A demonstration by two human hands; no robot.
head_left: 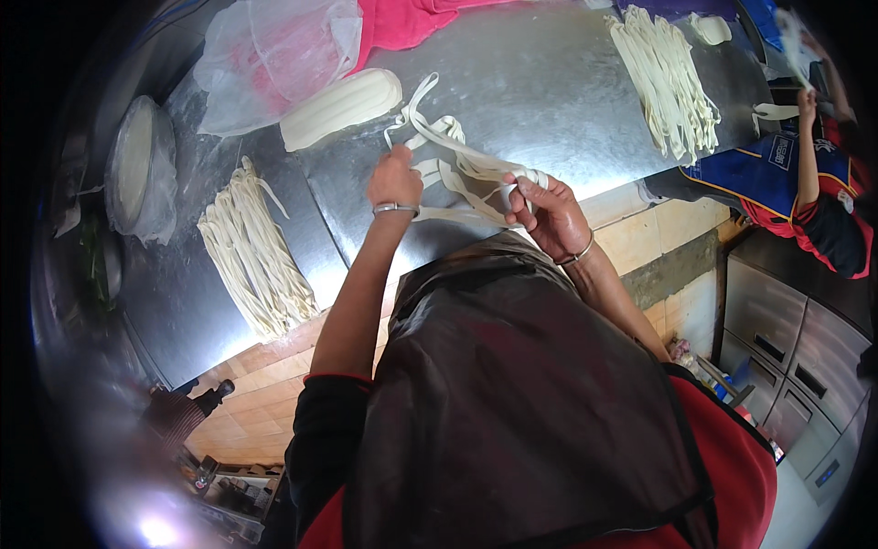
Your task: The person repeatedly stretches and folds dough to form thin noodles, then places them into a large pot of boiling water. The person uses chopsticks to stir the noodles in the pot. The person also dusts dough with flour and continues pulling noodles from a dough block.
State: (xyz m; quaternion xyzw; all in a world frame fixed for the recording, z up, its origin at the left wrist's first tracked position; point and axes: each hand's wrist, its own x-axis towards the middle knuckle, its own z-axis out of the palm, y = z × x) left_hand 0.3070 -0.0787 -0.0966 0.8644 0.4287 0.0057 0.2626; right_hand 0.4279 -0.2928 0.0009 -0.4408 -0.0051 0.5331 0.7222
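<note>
My left hand pinches flat white dough strips over a steel worktop. My right hand holds the same strips, which are looped around its fingers. The strips hang slack between the two hands and trail back across the metal. A bangle sits on each wrist. A dark apron covers my front below the hands.
A folded dough slab lies behind the left hand, beside a clear plastic sheet. Piles of cut noodles lie at left and at far right. A covered bowl stands far left. Another person in a blue apron works at right.
</note>
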